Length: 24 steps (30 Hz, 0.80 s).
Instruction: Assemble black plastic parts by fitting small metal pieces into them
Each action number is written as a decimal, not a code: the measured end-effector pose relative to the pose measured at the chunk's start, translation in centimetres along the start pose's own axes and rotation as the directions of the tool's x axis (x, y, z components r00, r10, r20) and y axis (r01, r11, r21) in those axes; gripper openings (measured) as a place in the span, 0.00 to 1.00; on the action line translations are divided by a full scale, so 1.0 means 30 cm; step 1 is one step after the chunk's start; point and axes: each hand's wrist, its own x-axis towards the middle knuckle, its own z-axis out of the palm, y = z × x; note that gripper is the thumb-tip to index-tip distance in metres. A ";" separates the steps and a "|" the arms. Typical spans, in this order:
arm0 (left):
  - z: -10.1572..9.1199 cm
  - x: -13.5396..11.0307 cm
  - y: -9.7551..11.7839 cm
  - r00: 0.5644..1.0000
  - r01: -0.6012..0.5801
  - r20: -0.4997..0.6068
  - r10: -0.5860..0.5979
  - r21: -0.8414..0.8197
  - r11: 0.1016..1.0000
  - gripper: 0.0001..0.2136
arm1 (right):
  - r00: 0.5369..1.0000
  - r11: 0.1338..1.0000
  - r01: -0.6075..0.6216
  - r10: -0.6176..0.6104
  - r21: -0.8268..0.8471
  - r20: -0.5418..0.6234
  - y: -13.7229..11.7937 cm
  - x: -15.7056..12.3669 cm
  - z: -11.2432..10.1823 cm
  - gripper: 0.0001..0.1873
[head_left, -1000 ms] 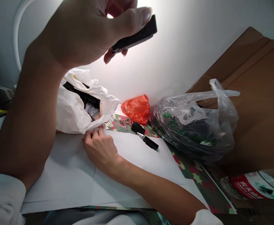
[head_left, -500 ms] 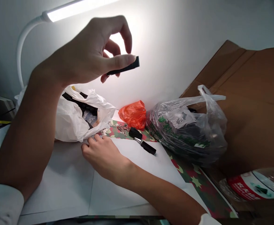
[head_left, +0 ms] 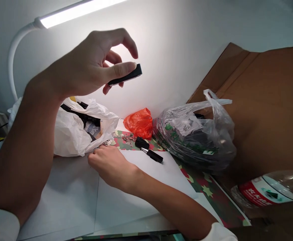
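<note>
My left hand (head_left: 93,65) is raised in front of the wall and pinches a flat black plastic piece (head_left: 126,77) between thumb and fingers. My right hand (head_left: 110,165) rests on the white paper (head_left: 126,197), fingers curled at a scatter of small metal bits (head_left: 108,142) beside the white plastic bag (head_left: 71,134); whether it holds any of them is hidden. A small black-handled tool (head_left: 149,152) lies just right of that hand.
An orange bag (head_left: 139,122) and a clear bag of black parts (head_left: 194,134) sit against the wall. Brown cardboard (head_left: 267,110) leans at right. A plastic bottle (head_left: 267,192) lies at lower right. A lamp (head_left: 68,13) glows overhead. A camouflage-patterned mat (head_left: 206,187) lies under the paper.
My left hand has come down and away from the camera with the black piece still in it. My right hand has stayed by the metal bits.
</note>
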 end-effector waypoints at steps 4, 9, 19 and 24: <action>0.003 0.001 0.001 1.000 -0.023 0.001 0.023 -0.062 0.998 0.14 | 0.998 0.998 -0.054 0.054 -0.014 0.007 0.013 -0.024 -0.063 0.12; 0.018 0.002 -0.009 1.000 -0.025 0.009 0.027 -0.137 0.990 0.17 | 0.971 0.981 -0.169 0.182 0.092 -0.153 0.068 -0.090 -0.180 0.07; 0.126 0.035 -0.005 0.991 0.082 0.130 -0.012 -0.547 0.833 0.10 | 0.710 0.848 0.151 0.265 0.508 -0.653 0.290 -0.280 -0.356 0.02; 0.147 0.034 -0.002 0.967 0.153 0.253 0.037 -0.688 0.709 0.11 | 0.517 0.883 0.181 0.289 0.433 -0.806 0.336 -0.298 -0.386 0.05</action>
